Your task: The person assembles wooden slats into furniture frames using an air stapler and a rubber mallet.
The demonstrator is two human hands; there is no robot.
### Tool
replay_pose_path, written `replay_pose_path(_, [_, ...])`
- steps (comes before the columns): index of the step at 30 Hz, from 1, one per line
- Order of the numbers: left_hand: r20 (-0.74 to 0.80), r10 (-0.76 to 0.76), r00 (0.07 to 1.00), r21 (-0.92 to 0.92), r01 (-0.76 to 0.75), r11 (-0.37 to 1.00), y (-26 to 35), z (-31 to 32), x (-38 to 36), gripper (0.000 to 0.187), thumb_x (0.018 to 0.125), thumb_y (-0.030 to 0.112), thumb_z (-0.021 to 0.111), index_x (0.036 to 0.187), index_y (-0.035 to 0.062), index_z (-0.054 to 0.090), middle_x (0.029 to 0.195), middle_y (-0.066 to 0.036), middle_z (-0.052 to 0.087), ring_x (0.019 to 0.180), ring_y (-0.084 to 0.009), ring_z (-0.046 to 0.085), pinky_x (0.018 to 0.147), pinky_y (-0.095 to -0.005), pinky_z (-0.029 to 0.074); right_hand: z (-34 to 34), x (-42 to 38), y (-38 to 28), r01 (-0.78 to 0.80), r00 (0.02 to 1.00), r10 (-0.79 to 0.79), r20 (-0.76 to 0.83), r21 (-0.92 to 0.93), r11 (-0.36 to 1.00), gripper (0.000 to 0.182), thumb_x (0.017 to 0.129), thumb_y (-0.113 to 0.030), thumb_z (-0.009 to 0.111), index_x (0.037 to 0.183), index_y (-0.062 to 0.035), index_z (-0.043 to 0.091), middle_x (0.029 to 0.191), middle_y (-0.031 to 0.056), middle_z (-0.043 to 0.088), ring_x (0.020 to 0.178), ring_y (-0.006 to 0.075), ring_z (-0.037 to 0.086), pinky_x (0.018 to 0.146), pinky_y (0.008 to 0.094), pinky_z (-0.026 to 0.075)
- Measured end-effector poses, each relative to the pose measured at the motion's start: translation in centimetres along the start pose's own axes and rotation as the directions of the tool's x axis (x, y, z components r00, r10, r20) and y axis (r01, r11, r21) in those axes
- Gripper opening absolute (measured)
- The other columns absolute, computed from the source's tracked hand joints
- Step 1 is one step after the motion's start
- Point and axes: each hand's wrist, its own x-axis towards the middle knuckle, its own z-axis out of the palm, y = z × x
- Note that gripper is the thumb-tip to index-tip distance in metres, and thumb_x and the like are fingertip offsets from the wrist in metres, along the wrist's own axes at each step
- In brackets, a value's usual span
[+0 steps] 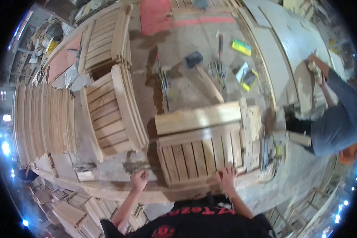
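In front of me lies a slatted wooden panel [190, 160], its dark gaps running away from me, with a wide pale board [198, 118] along its far side. My right hand [226, 179] rests on the panel's near edge, fingers spread and apart. To the left of the panel, my left hand [139, 180] is raised near the table's front edge with its fingers curled closed; whether anything small is inside is hidden. Beyond the board lies a mallet [208, 81] with a dark head and wooden handle.
Two metal clamps [163, 79] [219, 67] and a yellow-green box [241, 47] lie farther back. Slatted panels [107, 115] and stacked strips [43, 123] fill the left side. At right, another person's arm [323, 71] reaches over a pale sheet [293, 43].
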Motion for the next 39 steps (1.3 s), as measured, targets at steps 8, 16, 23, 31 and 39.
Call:
replay_pose_path(8, [-0.320, -0.223, 0.921, -0.628, -0.030, 0.778, 18.3, -4.2, 31.5, 0.025, 0.096, 0.024, 0.057, 0.083, 0.0023, 0.062, 0.066, -0.003, 0.056, 0.061, -0.0094, 0.052, 0.057, -0.0265, 0.041, -13.9, 43.6, -2.9, 0.095, 0.848, 0.307, -0.432, 0.694, 0.713, 0.026, 0.086, -0.016, 0.066, 0.103, 0.0024, 0.058, 0.100, 0.0128, 0.059, 0.091, 0.0251, 0.054, 0.085, 0.0362, 0.043])
replay_pose_path(16, [-0.085, -0.211, 0.974, -0.538, 0.133, 0.832, 11.0, 8.2, 67.0, 0.042, 0.081, 0.038, 0.068, 0.093, -0.0023, 0.065, 0.085, -0.013, 0.065, 0.081, -0.0285, 0.063, 0.072, -0.0413, 0.049, -11.7, 53.1, -1.1, 0.010, 0.999, 0.033, -0.017, 0.980, 0.199, 0.037, 0.095, -0.038, 0.056, 0.081, -0.0042, 0.063, 0.068, 0.0003, 0.058, 0.062, 0.0074, 0.049, 0.055, 0.0245, 0.037])
replay_pose_path(23, [0.135, 0.240, 0.961, -0.958, 0.064, 0.279, 15.5, -2.5, 49.5, 0.041, 0.092, 0.039, 0.059, 0.064, 0.0084, 0.056, 0.052, 0.003, 0.041, 0.045, -0.0084, 0.040, 0.046, -0.0274, 0.035, -14.9, 50.9, -2.9, -0.207, 0.962, -0.007, 0.274, 0.741, 0.639, 0.050, 0.093, -0.042, 0.056, 0.058, -0.0060, 0.052, 0.055, -0.0039, 0.044, 0.052, 0.0062, 0.036, 0.051, 0.0249, 0.028])
replay_pose_path(31, [-0.734, -0.044, 0.678, -0.542, -0.546, 0.638, 15.0, 9.4, 35.7, 0.041, 0.095, 0.036, 0.054, 0.065, 0.0094, 0.046, 0.067, -0.006, 0.050, 0.071, -0.0196, 0.048, 0.075, -0.0317, 0.045, -9.6, 47.9, -4.4, -0.044, 0.901, 0.363, -0.238, 0.781, 0.623, 0.027, 0.081, -0.005, 0.059, 0.058, 0.0000, 0.047, 0.054, -0.0022, 0.037, 0.052, 0.0073, 0.036, 0.051, 0.0262, 0.032])
replay_pose_path(39, [-0.589, 0.034, 0.808, -0.526, -0.415, 0.742, 15.3, 8.9, 34.2, 0.030, 0.090, 0.024, 0.053, 0.064, 0.0095, 0.047, 0.060, -0.001, 0.043, 0.058, -0.0156, 0.039, 0.055, -0.0296, 0.035, -5.0, 44.1, 1.8, 0.354, 0.930, -0.061, -0.363, 0.838, 0.416, 0.022, 0.073, -0.006, 0.066, 0.061, -0.0033, 0.048, 0.065, 0.0053, 0.050, 0.062, 0.0223, 0.047, 0.074, 0.0432, 0.046])
